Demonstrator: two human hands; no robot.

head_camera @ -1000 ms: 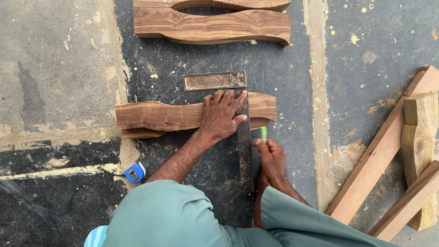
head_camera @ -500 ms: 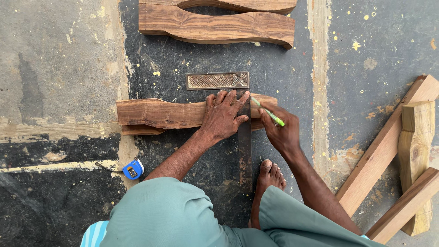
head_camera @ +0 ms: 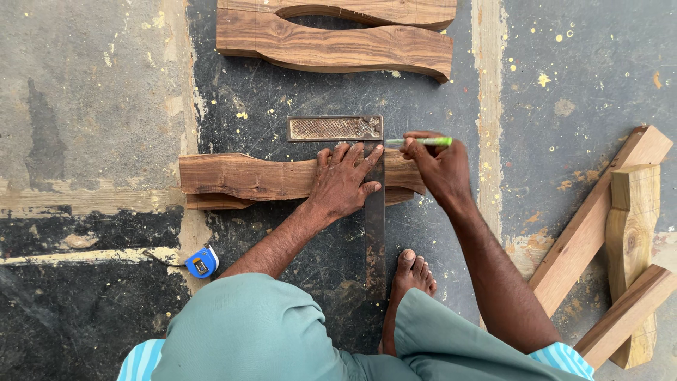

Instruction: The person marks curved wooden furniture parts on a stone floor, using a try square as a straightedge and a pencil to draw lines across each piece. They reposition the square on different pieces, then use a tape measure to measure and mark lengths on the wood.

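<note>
Left hand (head_camera: 343, 183): I see it spread flat, pinning rusty metal try square (head_camera: 374, 204) on curved brown wooden plank (head_camera: 247, 178), frame centre.
Right hand (head_camera: 441, 168): pinching green pencil (head_camera: 420, 142) beside square's blade.

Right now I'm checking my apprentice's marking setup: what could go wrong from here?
The try square is pinned only by the left hand on the curved wooden piece, so it may pivot and skew the line. The right hand holds the green pencil almost flat, which may wander off the blade.
</note>
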